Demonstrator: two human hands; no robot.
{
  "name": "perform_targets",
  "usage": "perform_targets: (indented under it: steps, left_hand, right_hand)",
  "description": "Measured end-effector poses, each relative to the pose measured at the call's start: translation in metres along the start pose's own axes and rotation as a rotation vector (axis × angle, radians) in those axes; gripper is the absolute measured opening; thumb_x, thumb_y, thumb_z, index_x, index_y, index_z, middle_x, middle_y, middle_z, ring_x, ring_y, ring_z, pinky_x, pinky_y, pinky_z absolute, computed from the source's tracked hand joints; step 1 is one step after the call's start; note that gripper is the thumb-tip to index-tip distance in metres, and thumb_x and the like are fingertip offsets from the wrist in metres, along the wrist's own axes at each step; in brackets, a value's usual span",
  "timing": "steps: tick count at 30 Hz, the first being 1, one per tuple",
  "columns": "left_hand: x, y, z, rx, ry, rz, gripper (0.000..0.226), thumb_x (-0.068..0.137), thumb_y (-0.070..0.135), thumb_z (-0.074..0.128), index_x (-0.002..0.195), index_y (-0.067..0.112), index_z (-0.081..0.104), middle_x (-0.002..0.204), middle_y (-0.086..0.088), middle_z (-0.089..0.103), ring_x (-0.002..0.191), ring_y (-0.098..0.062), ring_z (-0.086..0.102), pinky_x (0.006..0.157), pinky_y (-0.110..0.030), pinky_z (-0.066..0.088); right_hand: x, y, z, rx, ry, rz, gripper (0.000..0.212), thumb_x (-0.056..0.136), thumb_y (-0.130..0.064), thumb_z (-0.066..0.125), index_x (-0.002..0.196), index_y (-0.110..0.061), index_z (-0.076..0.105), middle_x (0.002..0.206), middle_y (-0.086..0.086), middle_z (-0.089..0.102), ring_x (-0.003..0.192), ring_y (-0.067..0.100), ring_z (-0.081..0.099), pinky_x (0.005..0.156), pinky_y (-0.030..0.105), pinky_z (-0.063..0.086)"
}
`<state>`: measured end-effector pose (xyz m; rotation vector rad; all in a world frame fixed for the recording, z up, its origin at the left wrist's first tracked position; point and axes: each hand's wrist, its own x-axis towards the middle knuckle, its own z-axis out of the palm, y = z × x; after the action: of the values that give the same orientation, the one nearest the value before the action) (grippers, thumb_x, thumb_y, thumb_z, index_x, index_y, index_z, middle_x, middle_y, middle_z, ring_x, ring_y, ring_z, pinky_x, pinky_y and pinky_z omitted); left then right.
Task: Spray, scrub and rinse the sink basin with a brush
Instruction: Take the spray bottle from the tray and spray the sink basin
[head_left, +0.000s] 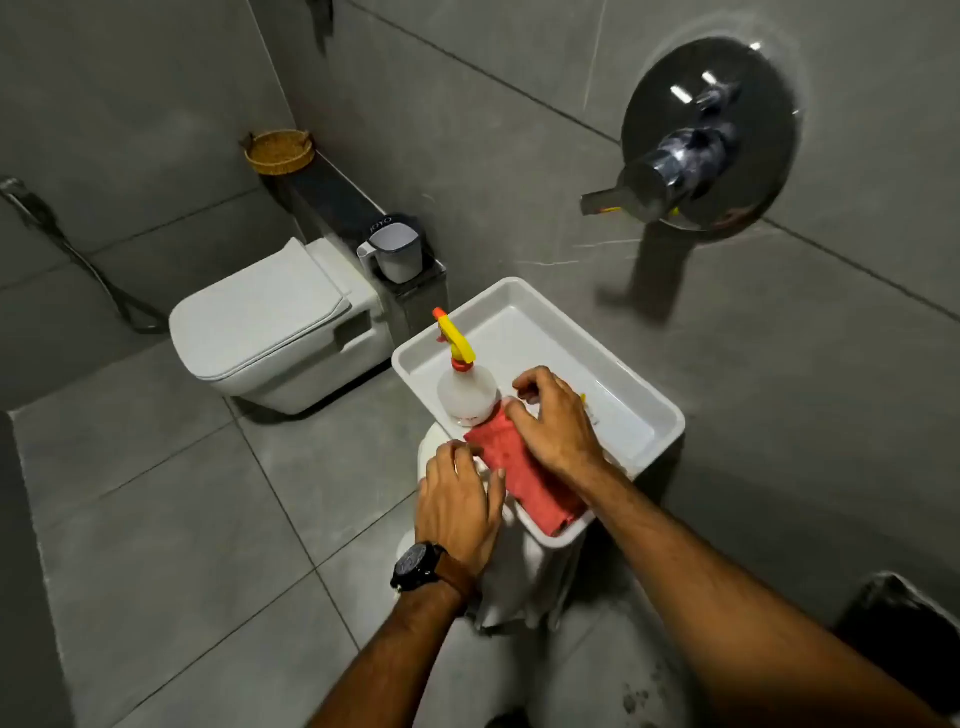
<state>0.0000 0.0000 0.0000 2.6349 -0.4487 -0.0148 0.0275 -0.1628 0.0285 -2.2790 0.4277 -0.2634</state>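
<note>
A white rectangular basin (524, 301) rests on a white stand in front of me. Inside it, near the left wall, stands a clear spray bottle (466, 392) with a yellow and orange trigger head. A folded red cloth (524, 480) lies over the basin's near corner. My right hand (558, 421) presses down on the cloth's far end, fingers curled, and hides whatever lies under it; a bit of yellow shows beside it. My left hand (460, 501), a dark watch on its wrist, rests on the basin's near left rim and touches the cloth's edge with the thumb.
A white wall-hung toilet (270, 327) with its lid down sits to the left. On the ledge behind it stand a grey mug (396, 249) and a wicker basket (280, 150). A chrome wall mixer (691, 156) juts out at upper right. A dark bin (904, 618) is at lower right.
</note>
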Motion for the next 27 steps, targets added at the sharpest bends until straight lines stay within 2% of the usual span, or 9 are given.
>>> perform_targets:
  steps: [2, 4, 9, 12, 15, 18, 22, 24, 27]
  left_hand:
    - [0.006, -0.008, 0.012, -0.062, -0.058, -0.051, 0.049, 0.096, 0.051, 0.041, 0.133, 0.020, 0.046, 0.140, -0.003, 0.048, 0.125, -0.023, 0.051, 0.102, -0.039, 0.047]
    - [0.011, -0.019, 0.028, -0.068, -0.100, -0.059, 0.061, 0.096, 0.056, 0.036, 0.147, 0.021, 0.033, 0.156, -0.004, 0.035, 0.142, -0.021, 0.036, 0.115, -0.039, 0.037]
    - [0.021, -0.035, 0.055, -0.107, -0.172, -0.063, 0.081, 0.094, 0.065, 0.034, 0.157, 0.022, 0.006, 0.166, -0.001, 0.007, 0.152, -0.017, 0.014, 0.119, -0.031, 0.021]
    - [0.021, -0.037, 0.066, -0.136, -0.204, -0.066, 0.087, 0.093, 0.069, 0.033, 0.157, 0.023, -0.002, 0.166, 0.002, -0.002, 0.152, -0.015, 0.013, 0.117, -0.030, 0.029]
    - [0.021, -0.037, 0.071, -0.151, -0.206, -0.066, 0.089, 0.093, 0.066, 0.038, 0.157, 0.021, -0.005, 0.166, 0.003, -0.006, 0.151, -0.014, 0.014, 0.111, -0.022, 0.030]
    - [0.021, -0.037, 0.071, -0.160, -0.220, -0.086, 0.091, 0.092, 0.067, 0.039, 0.157, 0.021, -0.007, 0.166, 0.004, -0.007, 0.151, -0.013, 0.015, 0.107, -0.018, 0.028]
    - [0.023, -0.035, 0.068, -0.175, -0.248, -0.089, 0.094, 0.093, 0.063, 0.045, 0.157, 0.020, -0.009, 0.166, 0.002, -0.007, 0.152, -0.012, 0.007, 0.113, -0.019, 0.019]
    - [0.020, -0.031, 0.060, -0.181, -0.262, -0.108, 0.093, 0.094, 0.063, 0.043, 0.157, 0.018, -0.008, 0.166, -0.001, -0.007, 0.153, -0.013, 0.000, 0.119, -0.022, 0.010]
    - [0.013, -0.019, 0.042, -0.210, -0.222, -0.127, 0.081, 0.099, 0.055, 0.035, 0.157, 0.016, -0.005, 0.166, -0.002, -0.004, 0.153, -0.014, 0.002, 0.122, -0.026, 0.010]
  right_hand:
    - [0.019, -0.004, 0.017, 0.189, -0.055, 0.114, 0.035, 0.091, -0.033, 0.070, 0.122, -0.024, 0.056, 0.124, -0.002, 0.062, 0.114, 0.017, 0.059, 0.094, 0.034, 0.050]
    - [0.038, -0.009, 0.035, 0.336, -0.078, 0.185, 0.049, 0.087, -0.036, 0.076, 0.130, -0.027, 0.052, 0.130, -0.001, 0.059, 0.121, 0.017, 0.055, 0.094, 0.030, 0.044]
    - [0.073, -0.011, 0.073, 0.361, -0.163, 0.174, 0.076, 0.075, -0.031, 0.088, 0.139, -0.033, 0.046, 0.130, 0.002, 0.060, 0.120, 0.021, 0.057, 0.102, 0.037, 0.048]
    - [0.087, -0.012, 0.088, 0.355, -0.161, 0.112, 0.077, 0.071, -0.029, 0.090, 0.136, -0.037, 0.050, 0.125, 0.001, 0.064, 0.110, 0.021, 0.059, 0.098, 0.043, 0.053]
    - [0.099, -0.014, 0.099, 0.353, -0.176, 0.037, 0.074, 0.075, -0.027, 0.085, 0.140, -0.040, 0.052, 0.126, 0.005, 0.064, 0.112, 0.018, 0.060, 0.095, 0.036, 0.053]
    - [0.109, -0.014, 0.107, 0.323, -0.228, -0.018, 0.070, 0.081, -0.007, 0.069, 0.145, -0.031, 0.053, 0.128, 0.010, 0.064, 0.116, 0.024, 0.062, 0.105, 0.045, 0.050]
    - [0.101, -0.020, 0.102, 0.413, -0.188, 0.010, 0.075, 0.078, 0.008, 0.058, 0.147, -0.022, 0.053, 0.122, 0.000, 0.064, 0.121, 0.022, 0.060, 0.110, 0.047, 0.047]
    - [0.091, -0.021, 0.090, 0.463, -0.135, 0.001, 0.076, 0.074, 0.005, 0.057, 0.146, -0.022, 0.055, 0.120, -0.001, 0.060, 0.118, 0.017, 0.061, 0.107, 0.042, 0.049]
    - [0.074, -0.028, 0.059, 0.530, -0.070, 0.033, 0.077, 0.072, 0.001, 0.056, 0.143, -0.028, 0.057, 0.113, -0.005, 0.067, 0.110, 0.008, 0.063, 0.090, 0.027, 0.055]
